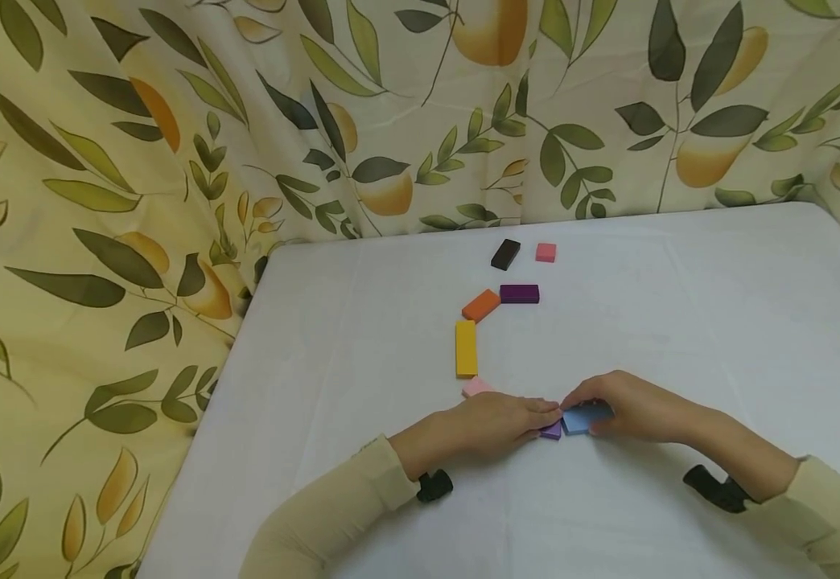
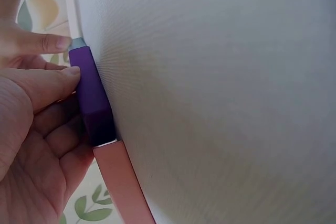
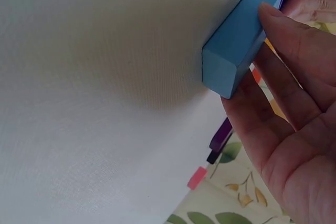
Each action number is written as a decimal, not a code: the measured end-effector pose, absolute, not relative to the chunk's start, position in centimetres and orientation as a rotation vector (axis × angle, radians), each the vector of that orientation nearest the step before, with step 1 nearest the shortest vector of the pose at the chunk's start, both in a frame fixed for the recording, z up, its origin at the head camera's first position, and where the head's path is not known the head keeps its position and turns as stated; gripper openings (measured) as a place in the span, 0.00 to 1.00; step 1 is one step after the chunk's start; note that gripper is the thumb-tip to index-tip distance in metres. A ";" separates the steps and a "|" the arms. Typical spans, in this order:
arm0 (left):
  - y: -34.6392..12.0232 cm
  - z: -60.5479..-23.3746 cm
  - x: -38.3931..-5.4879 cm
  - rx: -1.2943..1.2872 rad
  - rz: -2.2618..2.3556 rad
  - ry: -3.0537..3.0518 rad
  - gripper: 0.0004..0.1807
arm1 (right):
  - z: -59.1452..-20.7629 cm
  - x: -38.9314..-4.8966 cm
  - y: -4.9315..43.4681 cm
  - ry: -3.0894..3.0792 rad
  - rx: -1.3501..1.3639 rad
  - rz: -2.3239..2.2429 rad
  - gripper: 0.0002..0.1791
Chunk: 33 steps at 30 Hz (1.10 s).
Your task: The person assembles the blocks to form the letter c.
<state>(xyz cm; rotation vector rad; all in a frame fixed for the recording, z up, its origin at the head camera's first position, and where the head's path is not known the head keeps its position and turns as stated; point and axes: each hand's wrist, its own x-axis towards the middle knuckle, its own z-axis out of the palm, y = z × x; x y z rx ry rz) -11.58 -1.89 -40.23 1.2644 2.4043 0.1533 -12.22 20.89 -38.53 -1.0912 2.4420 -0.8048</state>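
My left hand [image 1: 496, 422] grips a purple block [image 2: 93, 93], thumb on its near side and fingers behind it. Most of that block is hidden under the hand in the head view. Just to the right, my right hand [image 1: 640, 408] pinches a light blue block [image 3: 236, 40] by its long sides, thumb against fingers. The blue block's left end meets the right end of the purple one, both lying on the white table. At the purple block's other end sits a pale pink block [image 1: 475, 388], partly covered by my left hand.
A curved row leads away from the pink block: a yellow block [image 1: 467, 349], an orange block [image 1: 481, 305] and a dark purple block [image 1: 519, 294]. Farther back lie a black block [image 1: 505, 254] and a small coral-pink block [image 1: 546, 252]. Patterned curtain [image 1: 391, 121] borders the white table [image 1: 347, 322].
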 end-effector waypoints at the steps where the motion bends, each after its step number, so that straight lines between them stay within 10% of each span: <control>1: -1.9 -40.2 -11.6 1.263 0.150 2.406 0.25 | -38.5 -12.3 20.9 2.439 -1.093 -0.807 0.19; 33: -1.8 -40.0 -11.9 1.269 0.163 2.390 0.26 | -38.4 -12.8 21.2 2.391 -1.106 -0.806 0.18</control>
